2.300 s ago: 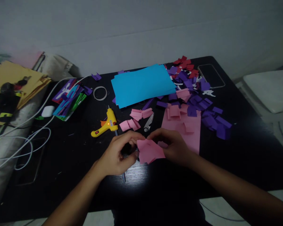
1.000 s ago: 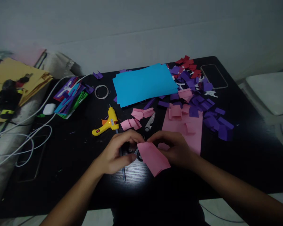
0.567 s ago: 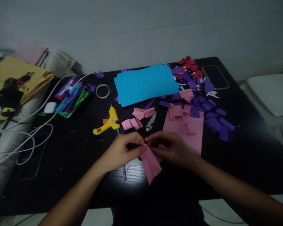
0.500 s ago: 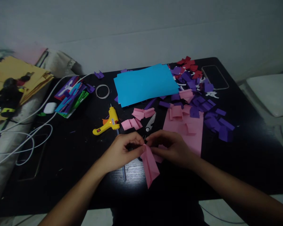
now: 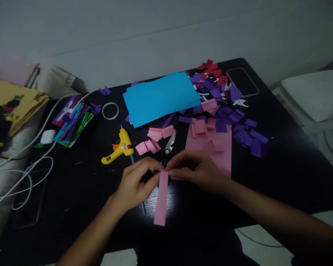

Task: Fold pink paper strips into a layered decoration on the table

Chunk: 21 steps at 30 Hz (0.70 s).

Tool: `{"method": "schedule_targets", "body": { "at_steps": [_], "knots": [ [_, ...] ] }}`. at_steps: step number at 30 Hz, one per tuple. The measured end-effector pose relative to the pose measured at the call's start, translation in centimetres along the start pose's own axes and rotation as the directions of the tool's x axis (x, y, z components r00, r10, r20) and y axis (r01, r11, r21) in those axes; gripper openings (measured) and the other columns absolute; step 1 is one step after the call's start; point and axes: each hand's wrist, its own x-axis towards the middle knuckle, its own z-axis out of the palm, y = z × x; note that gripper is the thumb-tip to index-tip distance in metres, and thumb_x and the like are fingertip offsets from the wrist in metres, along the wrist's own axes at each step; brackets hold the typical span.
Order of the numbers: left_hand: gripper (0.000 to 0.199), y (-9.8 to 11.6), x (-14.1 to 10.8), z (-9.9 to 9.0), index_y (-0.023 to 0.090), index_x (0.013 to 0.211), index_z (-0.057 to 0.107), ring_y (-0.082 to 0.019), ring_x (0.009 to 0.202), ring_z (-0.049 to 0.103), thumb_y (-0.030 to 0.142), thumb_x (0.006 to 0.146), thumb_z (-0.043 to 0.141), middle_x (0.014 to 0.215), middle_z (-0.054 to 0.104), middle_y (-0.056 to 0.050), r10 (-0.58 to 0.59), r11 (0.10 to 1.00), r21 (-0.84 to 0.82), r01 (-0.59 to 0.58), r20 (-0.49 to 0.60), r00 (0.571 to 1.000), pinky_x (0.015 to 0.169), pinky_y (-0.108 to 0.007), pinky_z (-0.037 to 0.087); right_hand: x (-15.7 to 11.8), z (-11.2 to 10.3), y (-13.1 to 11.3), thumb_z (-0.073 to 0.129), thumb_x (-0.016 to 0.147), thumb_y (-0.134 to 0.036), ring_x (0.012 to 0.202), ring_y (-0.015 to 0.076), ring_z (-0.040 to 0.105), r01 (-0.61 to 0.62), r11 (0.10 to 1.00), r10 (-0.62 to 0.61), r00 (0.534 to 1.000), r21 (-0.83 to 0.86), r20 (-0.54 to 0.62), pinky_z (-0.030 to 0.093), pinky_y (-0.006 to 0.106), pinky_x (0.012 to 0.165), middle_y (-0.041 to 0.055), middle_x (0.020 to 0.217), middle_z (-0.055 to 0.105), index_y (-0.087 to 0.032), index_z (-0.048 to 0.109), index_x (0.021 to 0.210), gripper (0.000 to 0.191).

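Between both hands hangs a folded pink paper strip (image 5: 161,199), its top edge pinched and its lower end pointing toward me. My left hand (image 5: 138,183) closes thumb and fingers on the strip's upper left corner. On the upper right corner, my right hand (image 5: 197,170) pinches it with thumb and fingertips. Just beyond the fingers lie scissors (image 5: 170,143), their handles partly hidden by my hands. Several folded pink paper pieces (image 5: 161,133) rest past the scissors. Partly under my right hand is a flat pink sheet (image 5: 224,159).
A yellow glue gun (image 5: 118,146) lies left of the scissors, with a glue stick (image 5: 143,208) beneath my left hand. Blue sheets (image 5: 161,99) are at the back. Purple paper pieces (image 5: 244,136), a tape roll (image 5: 110,111), a phone (image 5: 242,82) and white cables (image 5: 30,173) surround the work area.
The pink strip has turned from a slanted, spread-open fold to a narrow, nearly straight-hanging one. Both hands still pinch its top. The view has shifted slightly.
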Motion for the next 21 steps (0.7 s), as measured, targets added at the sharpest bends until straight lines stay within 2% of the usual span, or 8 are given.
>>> {"method": "schedule_targets", "body": {
  "at_steps": [5, 11, 14, 21],
  "knots": [
    [0.012, 0.25, -0.01, 0.06, 0.017, 0.105, 0.065, -0.014, 0.076, 0.069, 0.011, 0.095, 0.067, 0.086, 0.071, -0.003, 0.054, 0.997, 0.058, -0.054, -0.009, 0.998, 0.067, -0.023, 0.056, 0.01, 0.01, 0.07, 0.088, 0.079, -0.025, 0.076, 0.0157, 0.075, -0.004, 1.000, 0.004, 1.000, 0.002, 0.000, 0.061, 0.026, 0.068, 0.0030, 0.085, 0.081, -0.020, 0.082, 0.091, 0.015],
    [0.007, 0.28, -0.07, -0.14, 0.018, 0.101, 0.066, -0.012, 0.074, 0.068, 0.014, 0.096, 0.068, 0.084, 0.071, -0.002, -0.044, 0.999, 0.019, 0.044, -0.005, 0.999, 0.066, -0.022, 0.055, 0.05, -0.11, -0.08, 0.085, 0.083, -0.025, 0.074, 0.0153, 0.074, 0.000, 0.999, 0.001, 1.000, -0.034, 0.026, 0.059, 0.026, 0.066, 0.0041, 0.086, 0.081, -0.020, 0.083, 0.093, 0.011],
    [0.006, 0.30, -0.03, -0.07, 0.018, 0.100, 0.066, -0.012, 0.073, 0.068, 0.014, 0.097, 0.066, 0.083, 0.070, -0.001, -0.048, 0.999, 0.013, 0.048, 0.000, 0.999, 0.066, -0.022, 0.054, 0.09, -0.13, 0.06, 0.084, 0.084, -0.028, 0.069, 0.0141, 0.072, -0.039, 0.999, 0.039, 0.999, -0.004, 0.037, 0.058, 0.025, 0.063, 0.0033, 0.083, 0.080, -0.020, 0.082, 0.094, 0.013],
    [0.011, 0.32, -0.09, 0.32, 0.017, 0.104, 0.063, -0.013, 0.076, 0.067, 0.010, 0.096, 0.061, 0.086, 0.069, -0.003, -0.004, 1.000, 0.031, 0.003, 0.018, 1.000, 0.067, -0.023, 0.054, 0.36, -0.20, 0.30, 0.085, 0.082, -0.027, 0.085, 0.0170, 0.077, -0.104, 0.992, 0.097, 0.991, 0.076, 0.088, 0.061, 0.029, 0.081, 0.0037, 0.091, 0.082, -0.020, 0.083, 0.091, 0.012]
  ]
}}
